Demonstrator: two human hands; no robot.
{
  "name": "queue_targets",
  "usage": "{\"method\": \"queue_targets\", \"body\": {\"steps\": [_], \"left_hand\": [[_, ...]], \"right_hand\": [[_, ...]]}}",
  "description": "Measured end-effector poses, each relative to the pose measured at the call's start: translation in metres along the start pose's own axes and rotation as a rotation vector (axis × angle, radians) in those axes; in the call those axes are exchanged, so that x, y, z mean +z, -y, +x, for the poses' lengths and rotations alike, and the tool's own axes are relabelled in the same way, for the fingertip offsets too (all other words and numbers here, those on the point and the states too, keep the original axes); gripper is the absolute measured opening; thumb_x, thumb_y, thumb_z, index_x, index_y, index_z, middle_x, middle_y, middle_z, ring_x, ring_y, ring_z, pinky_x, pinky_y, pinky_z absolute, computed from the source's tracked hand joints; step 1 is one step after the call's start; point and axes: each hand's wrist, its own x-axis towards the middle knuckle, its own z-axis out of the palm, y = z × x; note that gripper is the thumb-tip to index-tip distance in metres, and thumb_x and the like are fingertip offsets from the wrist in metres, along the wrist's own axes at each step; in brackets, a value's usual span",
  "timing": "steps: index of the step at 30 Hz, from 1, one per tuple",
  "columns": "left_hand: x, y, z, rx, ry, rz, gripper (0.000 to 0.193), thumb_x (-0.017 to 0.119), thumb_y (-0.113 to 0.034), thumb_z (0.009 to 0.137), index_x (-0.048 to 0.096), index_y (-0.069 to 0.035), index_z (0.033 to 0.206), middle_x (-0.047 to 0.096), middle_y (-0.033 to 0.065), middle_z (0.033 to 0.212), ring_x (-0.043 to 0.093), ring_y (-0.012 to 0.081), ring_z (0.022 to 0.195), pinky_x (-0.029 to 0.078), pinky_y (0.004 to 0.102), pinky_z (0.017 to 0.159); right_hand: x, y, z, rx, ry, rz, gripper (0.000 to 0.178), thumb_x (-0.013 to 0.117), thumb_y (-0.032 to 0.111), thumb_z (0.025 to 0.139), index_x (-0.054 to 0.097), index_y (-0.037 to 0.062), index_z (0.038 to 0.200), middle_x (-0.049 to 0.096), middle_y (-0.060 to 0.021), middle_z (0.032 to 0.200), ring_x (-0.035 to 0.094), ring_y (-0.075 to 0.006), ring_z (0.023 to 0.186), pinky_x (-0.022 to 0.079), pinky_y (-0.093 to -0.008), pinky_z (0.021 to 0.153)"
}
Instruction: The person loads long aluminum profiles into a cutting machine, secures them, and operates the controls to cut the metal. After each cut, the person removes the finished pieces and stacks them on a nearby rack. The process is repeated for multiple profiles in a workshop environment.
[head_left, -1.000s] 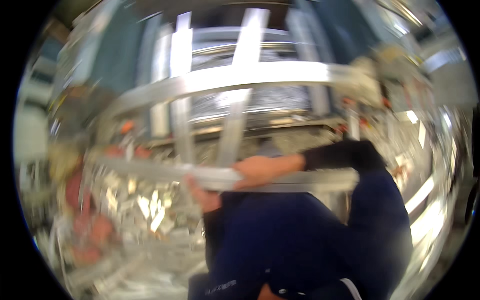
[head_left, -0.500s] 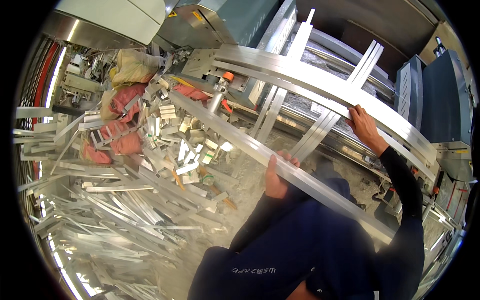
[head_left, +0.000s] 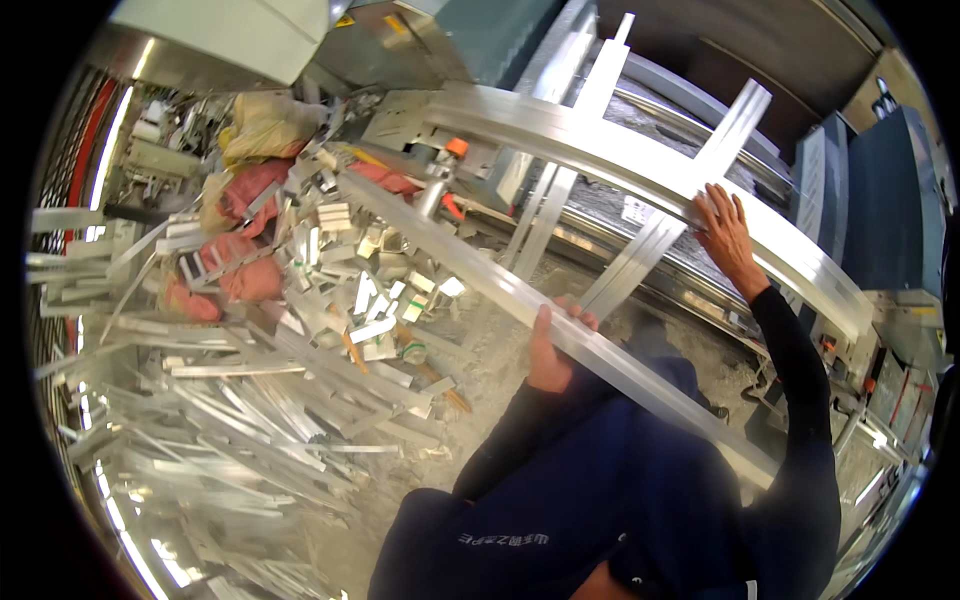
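Mid-frame, a bar [head_left: 620, 367] is being gripped by the left hand [head_left: 550, 358]. Another bar [head_left: 640, 160] is being touched by the spread right hand [head_left: 727, 237].

There are two hands [head_left: 725, 238], at least two long bars [head_left: 495, 283], at least two crosspieces [head_left: 735, 122], and metal scraps [head_left: 375, 328] too numerous to count.

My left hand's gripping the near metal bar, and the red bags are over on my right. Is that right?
Wrong side: the red bags lie on your left, as the head view shows. Your left hand is indeed gripping the near metal bar.
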Motion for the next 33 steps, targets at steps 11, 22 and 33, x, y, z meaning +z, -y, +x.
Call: {"method": "queue_targets", "body": {"steps": [11,22,33], "left_hand": [[0.006,0.008,-0.007,0.089,0.054,0.207,0.044,0.056,-0.046,0.09,0.047,-0.005,0.102,0.052,0.0052,0.088,0.052,0.0234,0.086,0.044,0.0393,0.081],[-0.001,-0.008,0.006,0.057,0.101,0.282,0.047,0.056,-0.048,0.09,0.049,-0.005,0.107,0.054,0.0053,0.089,0.054,0.0235,0.087,0.044,0.039,0.083],[-0.007,-0.001,0.014,-0.048,-0.11,0.25,0.042,0.051,-0.052,0.091,0.052,-0.01,0.091,0.058,0.0052,0.081,0.057,0.023,0.077,0.049,0.0411,0.075]], "right_hand": [[0.023,-0.02,-0.01,-0.223,0.015,-0.384,0.068,0.054,0.026,0.091,0.017,0.028,0.148,0.018,-0.0081,0.153,0.024,-0.0286,0.139,0.026,-0.0442,0.115],[0.013,-0.019,-0.015,-0.191,-0.07,-0.257,0.06,0.061,0.02,0.084,0.039,0.0297,0.139,0.03,-0.0047,0.147,0.028,-0.0252,0.137,0.029,-0.042,0.114],[-0.131,0.16,-0.052,-0.035,0.657,0.777,0.078,0.058,0.057,0.084,0.04,-0.0017,0.132,0.053,-0.0259,0.112,0.061,-0.0418,0.092,0.05,-0.0482,0.075]]}}
